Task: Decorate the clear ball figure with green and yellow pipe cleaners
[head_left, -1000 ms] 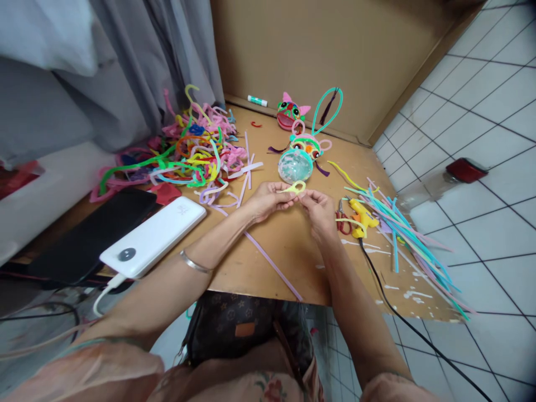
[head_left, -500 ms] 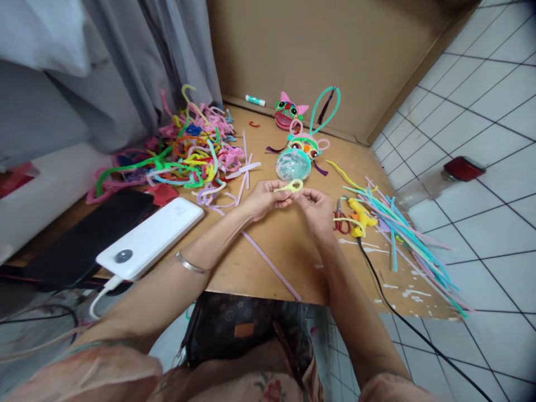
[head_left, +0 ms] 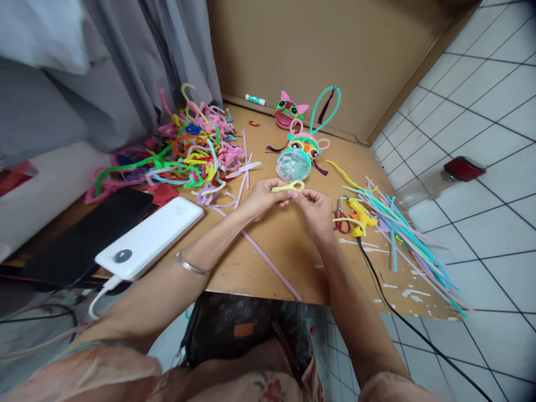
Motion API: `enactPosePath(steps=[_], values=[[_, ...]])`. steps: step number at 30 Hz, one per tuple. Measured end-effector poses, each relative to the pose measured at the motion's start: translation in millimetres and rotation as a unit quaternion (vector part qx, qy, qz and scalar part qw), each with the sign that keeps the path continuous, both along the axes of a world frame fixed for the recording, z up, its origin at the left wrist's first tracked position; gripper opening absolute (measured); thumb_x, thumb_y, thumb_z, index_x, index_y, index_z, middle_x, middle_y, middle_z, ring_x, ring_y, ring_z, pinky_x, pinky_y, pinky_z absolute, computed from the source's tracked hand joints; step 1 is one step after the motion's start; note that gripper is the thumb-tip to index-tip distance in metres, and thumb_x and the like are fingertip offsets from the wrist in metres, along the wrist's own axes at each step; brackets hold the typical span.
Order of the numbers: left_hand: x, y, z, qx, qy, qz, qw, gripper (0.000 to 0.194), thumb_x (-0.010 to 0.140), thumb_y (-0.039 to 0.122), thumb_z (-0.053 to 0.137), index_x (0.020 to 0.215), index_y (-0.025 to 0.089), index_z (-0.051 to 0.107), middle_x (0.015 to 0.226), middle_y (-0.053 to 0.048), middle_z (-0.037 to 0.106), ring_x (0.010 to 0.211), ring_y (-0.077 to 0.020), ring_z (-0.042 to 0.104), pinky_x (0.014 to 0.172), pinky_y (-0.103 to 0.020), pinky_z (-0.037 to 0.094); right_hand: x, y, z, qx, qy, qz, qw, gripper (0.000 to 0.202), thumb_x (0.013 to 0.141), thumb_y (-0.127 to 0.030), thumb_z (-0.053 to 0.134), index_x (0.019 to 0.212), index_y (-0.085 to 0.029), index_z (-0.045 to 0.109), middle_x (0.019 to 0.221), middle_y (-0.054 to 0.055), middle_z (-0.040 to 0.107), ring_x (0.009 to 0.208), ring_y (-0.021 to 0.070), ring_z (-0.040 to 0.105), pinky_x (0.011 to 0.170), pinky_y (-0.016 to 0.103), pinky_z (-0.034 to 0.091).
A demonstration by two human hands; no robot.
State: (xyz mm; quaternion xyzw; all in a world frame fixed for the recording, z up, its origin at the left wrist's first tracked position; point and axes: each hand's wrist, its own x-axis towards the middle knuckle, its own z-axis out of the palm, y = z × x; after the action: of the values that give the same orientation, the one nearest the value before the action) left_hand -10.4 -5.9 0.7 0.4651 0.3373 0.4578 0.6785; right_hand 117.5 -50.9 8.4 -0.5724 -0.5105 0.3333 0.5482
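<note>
A pale yellow pipe cleaner (head_left: 298,185), bent into a small loop, is pinched between my two hands over the middle of the table. My left hand (head_left: 268,198) is closed on its left part, and a silver bangle is on that wrist. The fingertips of my right hand (head_left: 312,205) are closed on it just below the loop. Right behind the loop is a clear bowl-like piece with a teal rim (head_left: 293,164), part of a pipe-cleaner animal head with pink ears (head_left: 307,142).
Tangled pipe cleaners (head_left: 192,151) are heaped at the left, near a white power bank (head_left: 151,237). Right of my hands are red-handled scissors (head_left: 342,222), a yellow glue gun (head_left: 360,215) with a black cord, and straight pipe cleaners (head_left: 410,240). Behind stands a red-mouthed head (head_left: 287,114).
The yellow loop has turned slightly and looks narrower, with its left part lying flatter along my left fingers. My hands have shifted only a little.
</note>
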Motion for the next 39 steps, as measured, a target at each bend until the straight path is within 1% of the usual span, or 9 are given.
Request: enactPosePath(steps=[3, 7, 13, 19, 25, 30, 33, 36, 39], values=[[-1.5, -1.0, 0.1, 0.006, 0.0, -0.011, 1.0, 0.032, 0.054, 0.022, 0.089, 0.068, 0.009, 0.063, 0.054, 0.001, 0.062, 0.048, -0.0058, 0.054, 0.05, -0.017, 0.042, 2.0, 0.9, 0.3, -0.012, 0.008, 0.013, 1.0, 0.027, 0.062, -0.044, 0.071, 0.063, -0.017, 0.068, 0.061, 0.001, 0.068, 0.057, 0.0121, 0.054, 0.055, 0.024, 0.041], [-3.2, -0.5, -0.5, 0.012, 0.0, -0.029, 1.0, 0.031, 0.057, 0.025, 0.088, 0.069, 0.009, 0.064, 0.059, -0.001, 0.064, 0.053, -0.0067, 0.057, 0.052, -0.018, 0.044, 5.2, 2.0, -1.3, -0.003, -0.012, 0.009, 1.0, 0.025, 0.064, -0.041, 0.068, 0.063, -0.016, 0.068, 0.06, 0.001, 0.067, 0.057, 0.0119, 0.054, 0.055, 0.023, 0.041], [-2.6, 0.6, -2.6, 0.018, 0.001, -0.038, 0.999, 0.032, 0.055, 0.028, 0.088, 0.068, 0.01, 0.065, 0.058, -0.001, 0.063, 0.053, -0.0069, 0.056, 0.053, -0.018, 0.044, 2.9, 0.6, -3.1, -0.004, -0.086, -0.03, 0.996, 0.026, 0.068, -0.041, 0.063, 0.065, -0.015, 0.069, 0.059, 0.001, 0.066, 0.053, 0.0114, 0.052, 0.052, 0.023, 0.036], [-1.2, -2.8, -0.3, 0.012, 0.004, -0.04, 0.999, 0.03, 0.057, 0.028, 0.086, 0.068, 0.01, 0.064, 0.056, -0.001, 0.062, 0.05, -0.0065, 0.054, 0.051, -0.018, 0.042, 0.4, -2.1, -0.9, 0.008, -0.162, -0.085, 0.983, 0.021, 0.07, -0.036, 0.059, 0.062, -0.017, 0.067, 0.053, -0.002, 0.059, 0.051, 0.011, 0.046, 0.053, 0.024, 0.032], [-1.4, -2.2, -2.0, 0.031, 0.003, -0.028, 0.999, 0.034, 0.056, 0.031, 0.088, 0.069, 0.011, 0.064, 0.057, -0.001, 0.063, 0.05, -0.0068, 0.053, 0.052, -0.019, 0.041, 0.8, -4.9, 2.9, 0.013, -0.116, -0.025, 0.993, 0.025, 0.073, -0.035, 0.053, 0.062, -0.017, 0.065, 0.051, -0.003, 0.056, 0.051, 0.0104, 0.043, 0.051, 0.023, 0.031], [-1.1, 1.1, -7.4, 0.045, 0.009, -0.027, 0.999, 0.046, 0.048, 0.041, 0.09, 0.071, 0.01, 0.064, 0.055, 0.0, 0.063, 0.05, -0.0072, 0.054, 0.052, -0.019, 0.041, 1.2, -3.8, 1.6, -0.002, -0.098, -0.025, 0.995, 0.03, 0.07, -0.043, 0.062, 0.061, -0.015, 0.065, 0.053, -0.002, 0.057, 0.05, 0.0087, 0.04, 0.049, 0.022, 0.028], [-1.2, 1.8, -8.4, 0.049, 0.005, -0.042, 0.998, 0.051, 0.047, 0.045, 0.09, 0.072, 0.01, 0.064, 0.057, 0.0, 0.064, 0.051, -0.0075, 0.055, 0.053, -0.019, 0.042, 3.1, -2.0, -0.2, -0.002, -0.094, -0.024, 0.995, 0.031, 0.069, -0.044, 0.063, 0.062, -0.014, 0.066, 0.054, -0.002, 0.058, 0.05, 0.0087, 0.042, 0.05, 0.022, 0.029], [-1.0, 2.0, -8.7, 0.054, 0.0, -0.055, 0.997, 0.05, 0.048, 0.044, 0.09, 0.074, 0.01, 0.063, 0.059, 0.0, 0.064, 0.053, -0.0076, 0.056, 0.055, -0.02, 0.043, 5.3, -0.6, -2.0, -0.006, -0.109, -0.028, 0.994, 0.031, 0.07, -0.044, 0.061, 0.062, -0.014, 0.066, 0.053, -0.002, 0.058, 0.051, 0.0089, 0.042, 0.051, 0.022, 0.029], [-0.1, 1.9, -9.9, 0.054, -0.003, -0.051, 0.997, 0.045, 0.052, 0.039, 0.088, 0.074, 0.01, 0.063, 0.059, 0.0, 0.063, 0.054, -0.0076, 0.056, 0.056, -0.02, 0.043, 5.9, 0.0, -3.5, -0.013, -0.131, -0.035, 0.991, 0.03, 0.071, -0.043, 0.06, 0.063, -0.015, 0.066, 0.054, -0.002, 0.057, 0.05, 0.0092, 0.042, 0.052, 0.023, 0.028]])
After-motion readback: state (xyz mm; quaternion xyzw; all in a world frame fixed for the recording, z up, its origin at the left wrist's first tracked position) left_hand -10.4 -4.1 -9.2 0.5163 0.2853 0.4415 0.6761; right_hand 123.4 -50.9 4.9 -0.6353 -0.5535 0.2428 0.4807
